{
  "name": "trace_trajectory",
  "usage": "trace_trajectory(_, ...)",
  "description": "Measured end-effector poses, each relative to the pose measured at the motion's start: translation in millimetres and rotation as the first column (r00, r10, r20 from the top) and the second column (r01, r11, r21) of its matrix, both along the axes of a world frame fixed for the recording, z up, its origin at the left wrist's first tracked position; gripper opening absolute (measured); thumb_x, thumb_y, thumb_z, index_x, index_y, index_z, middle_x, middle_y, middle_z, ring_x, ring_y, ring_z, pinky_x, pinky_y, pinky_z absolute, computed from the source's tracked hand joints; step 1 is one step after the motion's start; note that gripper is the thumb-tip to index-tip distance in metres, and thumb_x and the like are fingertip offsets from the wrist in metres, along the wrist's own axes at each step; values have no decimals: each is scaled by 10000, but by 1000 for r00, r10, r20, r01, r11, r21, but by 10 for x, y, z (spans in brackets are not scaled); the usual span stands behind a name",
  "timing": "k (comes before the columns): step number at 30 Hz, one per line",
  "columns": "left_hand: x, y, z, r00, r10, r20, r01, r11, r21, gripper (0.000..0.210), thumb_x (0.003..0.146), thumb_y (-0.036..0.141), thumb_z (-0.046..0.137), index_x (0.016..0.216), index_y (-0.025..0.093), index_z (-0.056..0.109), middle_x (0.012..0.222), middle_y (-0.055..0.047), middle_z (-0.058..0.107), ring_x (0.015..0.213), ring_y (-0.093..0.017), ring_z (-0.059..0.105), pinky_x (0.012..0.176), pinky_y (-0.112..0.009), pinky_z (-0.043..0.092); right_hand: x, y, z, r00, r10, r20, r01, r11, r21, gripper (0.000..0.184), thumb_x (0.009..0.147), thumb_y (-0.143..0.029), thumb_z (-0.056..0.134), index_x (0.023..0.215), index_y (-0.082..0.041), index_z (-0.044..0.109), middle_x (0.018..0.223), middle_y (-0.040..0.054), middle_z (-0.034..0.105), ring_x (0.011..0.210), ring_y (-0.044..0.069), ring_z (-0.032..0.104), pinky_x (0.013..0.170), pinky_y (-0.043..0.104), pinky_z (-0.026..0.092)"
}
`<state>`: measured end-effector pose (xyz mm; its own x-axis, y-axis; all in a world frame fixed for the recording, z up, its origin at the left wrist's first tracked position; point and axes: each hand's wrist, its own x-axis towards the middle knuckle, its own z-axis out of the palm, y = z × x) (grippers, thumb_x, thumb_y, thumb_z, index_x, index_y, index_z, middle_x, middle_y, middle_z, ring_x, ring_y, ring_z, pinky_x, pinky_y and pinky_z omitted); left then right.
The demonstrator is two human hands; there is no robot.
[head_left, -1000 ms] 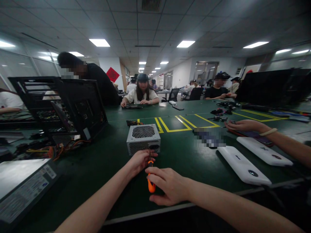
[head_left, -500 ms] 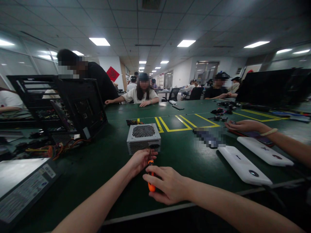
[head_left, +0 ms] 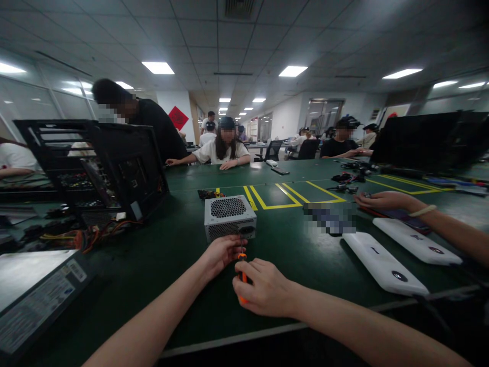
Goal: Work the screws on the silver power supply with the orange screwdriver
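Observation:
A grey metal computer power supply point(head_left: 229, 216) sits on the green table in front of me, its perforated top and socket side showing. My right hand point(head_left: 263, 286) is wrapped around the orange-and-black handle of a screwdriver point(head_left: 242, 275), whose thin shaft points away from me at the socket side. Close against that same side is my left hand point(head_left: 223, 255), its fingers bunched around the shaft near the tip. Those fingertips hide where the tip meets the casing, and I cannot see a screw.
An open black computer case point(head_left: 126, 173) with loose cables point(head_left: 82, 237) stands left. A larger labelled power supply point(head_left: 42, 300) lies nearer. To the right are white devices point(head_left: 384, 262), another person's hand point(head_left: 389, 200) and dark monitors point(head_left: 416, 137). A person point(head_left: 225, 148) sits opposite.
My right hand has closed more fully around the screwdriver handle, which now stands straighter. The power supply appears slightly further right in view. My left hand stays by its socket side.

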<state>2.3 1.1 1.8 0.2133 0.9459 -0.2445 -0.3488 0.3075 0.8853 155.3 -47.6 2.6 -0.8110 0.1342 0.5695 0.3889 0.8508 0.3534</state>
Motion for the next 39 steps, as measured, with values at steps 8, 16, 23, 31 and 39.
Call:
trace_trajectory(8, -133, -68, 46, 444, 591, -674, 304, 608, 733, 158, 798, 200, 473, 894, 202, 598, 954, -75, 612, 921, -208, 537, 832, -367, 415, -2, -1, 3, 998, -49, -32, 45, 991, -123, 178, 805, -325, 461, 753, -173, 538, 793, 39, 561, 614, 127, 485, 571, 264, 349)
trace_trajectory(16, -70, 65, 48, 37, 815, -578, 588, 450, 672, 634, 750, 136, 519, 1339, 229, 303, 1375, -78, 397, 1262, -246, 312, 1018, -459, 174, -35, -24, -27, 995, -95, 30, 97, 991, -96, 106, 780, -235, 452, 716, -176, 512, 698, 10, 542, 589, 124, 468, 564, 278, 304)
trace_trajectory(23, -61, 110, 51, 44, 808, -588, 543, 474, 693, 514, 752, 199, 562, 1245, 240, 423, 1305, -77, 478, 1193, -252, 378, 948, -438, 253, -34, -27, -22, 994, -109, 12, 110, 992, -54, 97, 748, -210, 452, 677, -177, 509, 672, 10, 545, 593, 134, 458, 567, 295, 279)
trace_trajectory(31, -97, 107, 75, 39, 810, -585, 545, 473, 692, 433, 772, 218, 552, 1195, 238, 467, 1279, -88, 504, 1156, -260, 405, 911, -439, 259, -15, -29, -4, 997, -64, -53, 64, 998, 0, 130, 760, -195, 440, 655, -171, 511, 654, 14, 556, 579, 132, 440, 575, 306, 276)
trace_trajectory(39, -115, 132, 58, 55, 810, -583, 542, 467, 699, 428, 771, 242, 564, 1188, 233, 466, 1285, -80, 502, 1154, -262, 402, 895, -432, 244, 1, -18, -25, 997, -80, 12, 81, 996, -32, 106, 753, -194, 469, 832, -158, 530, 888, 64, 584, 687, 161, 489, 606, 295, 311)
